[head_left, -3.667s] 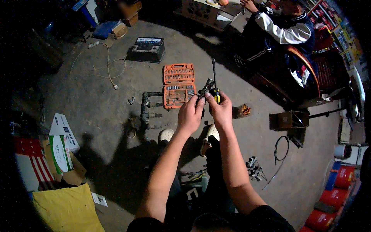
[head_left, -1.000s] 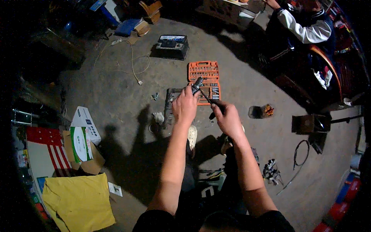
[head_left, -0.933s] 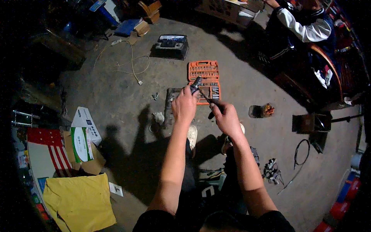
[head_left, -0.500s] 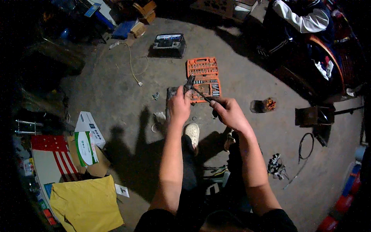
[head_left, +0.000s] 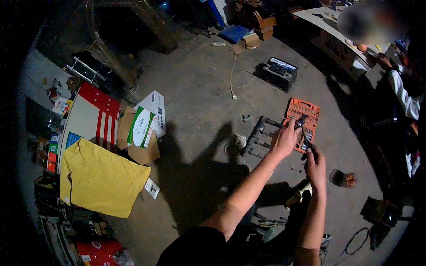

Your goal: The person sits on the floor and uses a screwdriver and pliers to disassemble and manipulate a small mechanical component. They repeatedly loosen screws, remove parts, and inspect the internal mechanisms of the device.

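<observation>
My left hand (head_left: 285, 139) grips a small dark part (head_left: 301, 120), whose exact kind I cannot make out. In my right hand (head_left: 316, 167) is a slim dark screwdriver-like tool (head_left: 305, 135); its thin shaft reaches up to the dark part. Both hands are closed, held over an open orange socket set case (head_left: 303, 106) with rows of metal sockets. To the left of that case lies a black moulded frame or tray (head_left: 256, 137), partly covered by my left hand and forearm.
A car battery (head_left: 277, 74) stands on the floor beyond the case, near a pale cable (head_left: 232, 80). At left are cardboard boxes (head_left: 146, 150) and a yellow cloth (head_left: 104, 179). A jar-like container (head_left: 342, 178) lies at right. Another person's pale sleeve (head_left: 404, 95) shows far right.
The view has swung left, so the hands, case and battery now appear farther right. The dark part and the slim tool stay in my hands.
</observation>
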Demonstrator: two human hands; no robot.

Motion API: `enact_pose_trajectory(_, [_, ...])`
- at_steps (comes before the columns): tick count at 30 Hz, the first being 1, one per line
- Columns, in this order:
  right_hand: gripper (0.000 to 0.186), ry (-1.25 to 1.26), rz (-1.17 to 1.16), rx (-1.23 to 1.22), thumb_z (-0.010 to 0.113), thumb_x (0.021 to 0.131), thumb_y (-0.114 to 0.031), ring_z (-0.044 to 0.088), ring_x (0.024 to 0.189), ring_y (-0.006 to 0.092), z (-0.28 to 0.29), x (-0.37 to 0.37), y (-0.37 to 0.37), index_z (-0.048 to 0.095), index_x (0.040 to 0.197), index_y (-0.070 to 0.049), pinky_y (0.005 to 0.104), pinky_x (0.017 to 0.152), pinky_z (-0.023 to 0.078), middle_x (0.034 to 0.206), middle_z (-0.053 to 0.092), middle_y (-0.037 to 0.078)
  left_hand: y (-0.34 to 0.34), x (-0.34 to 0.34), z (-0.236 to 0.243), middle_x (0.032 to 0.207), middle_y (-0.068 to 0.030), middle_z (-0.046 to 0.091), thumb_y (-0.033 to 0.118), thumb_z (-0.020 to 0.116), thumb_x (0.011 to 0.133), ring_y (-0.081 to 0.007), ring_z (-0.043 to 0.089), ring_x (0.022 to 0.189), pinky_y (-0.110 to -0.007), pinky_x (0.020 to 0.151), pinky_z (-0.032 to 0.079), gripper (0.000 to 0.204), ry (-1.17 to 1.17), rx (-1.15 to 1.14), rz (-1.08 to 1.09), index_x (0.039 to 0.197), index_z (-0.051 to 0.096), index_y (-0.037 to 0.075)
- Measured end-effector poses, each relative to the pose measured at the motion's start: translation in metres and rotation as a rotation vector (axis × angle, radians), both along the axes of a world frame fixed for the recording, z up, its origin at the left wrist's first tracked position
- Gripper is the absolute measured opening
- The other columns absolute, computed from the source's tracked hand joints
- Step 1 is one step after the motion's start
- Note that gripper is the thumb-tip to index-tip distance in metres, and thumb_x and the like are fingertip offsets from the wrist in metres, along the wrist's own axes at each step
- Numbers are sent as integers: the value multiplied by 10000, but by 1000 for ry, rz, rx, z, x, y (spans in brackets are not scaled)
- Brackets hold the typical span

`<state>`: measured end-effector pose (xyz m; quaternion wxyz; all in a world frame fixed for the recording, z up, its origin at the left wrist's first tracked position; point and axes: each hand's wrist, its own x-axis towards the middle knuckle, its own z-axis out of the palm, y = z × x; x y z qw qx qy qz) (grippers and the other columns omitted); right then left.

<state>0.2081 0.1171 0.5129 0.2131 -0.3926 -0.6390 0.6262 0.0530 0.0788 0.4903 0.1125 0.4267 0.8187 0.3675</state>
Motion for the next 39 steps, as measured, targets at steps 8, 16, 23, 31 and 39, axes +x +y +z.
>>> enact_pose_trajectory(8, [366, 86, -33, 231, 512, 901, -98, 536, 714, 135, 5, -14, -20, 488, 1247, 20, 279, 694, 466, 903, 614, 120, 6, -1, 16, 812, -246, 602, 310, 431, 937, -440, 571, 785, -492, 663, 427, 330, -7, 47, 157, 1040, 503, 5])
enact_pose_trajectory(16, [352, 178, 79, 2, 511, 905, -98, 467, 687, 99, 26, -9, -9, 505, 1234, 27, 262, 633, 434, 780, 529, 51, 5, -16, -11, 656, -124, 516, 378, 382, 962, -258, 472, 575, -360, 577, 401, 404, 93, 242, 184, 919, 525, 3])
enact_pose_trajectory(23, [351, 144, 84, -7, 540, 892, -120, 555, 761, 134, 28, -9, -17, 516, 1203, 40, 289, 702, 463, 884, 627, 152, 1, -16, 0, 726, -16, 552, 437, 351, 974, -119, 491, 630, -280, 598, 414, 471, -553, 517, 193, 887, 543, 16])
enact_pose_trajectory(31, [304, 131, 41, 116, 534, 886, -108, 600, 699, 190, 33, -11, -16, 557, 1160, 21, 310, 675, 475, 826, 633, 187, -3, -18, 14, 726, -24, 553, 493, 384, 945, -124, 533, 645, -269, 594, 448, 490, -955, 593, 184, 960, 568, 39])
enact_pose_trajectory(39, [313, 182, 24, 159, 571, 852, -82, 558, 661, 172, 22, -19, -21, 563, 1150, 14, 297, 645, 458, 833, 628, 192, -2, -15, 15, 744, -33, 560, 529, 328, 947, -135, 521, 660, -273, 627, 433, 550, -956, 633, 106, 974, 562, 32])
